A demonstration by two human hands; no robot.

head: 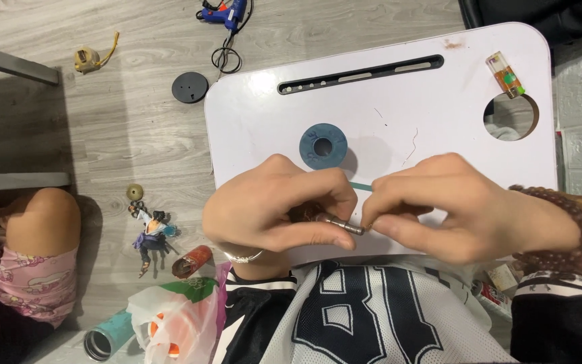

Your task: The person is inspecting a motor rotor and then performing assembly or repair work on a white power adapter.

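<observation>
Both hands meet over the near edge of the white lap counter (439,101). The left hand (271,209) pinches a small grey metal tube (342,224); the right hand (449,205) fingers grip its right end. This looks like a fitting step, calling next for fine, steady alignment. A blue round spool (322,145) lies just beyond.

white lap table (432,114) | blue ring (322,145) | silver metal piece (343,224) | blue glue gun (225,12)

Left hand (274,205) and right hand (449,205) close together, fingers (345,239) pinched, wrists bent inward
</observation>
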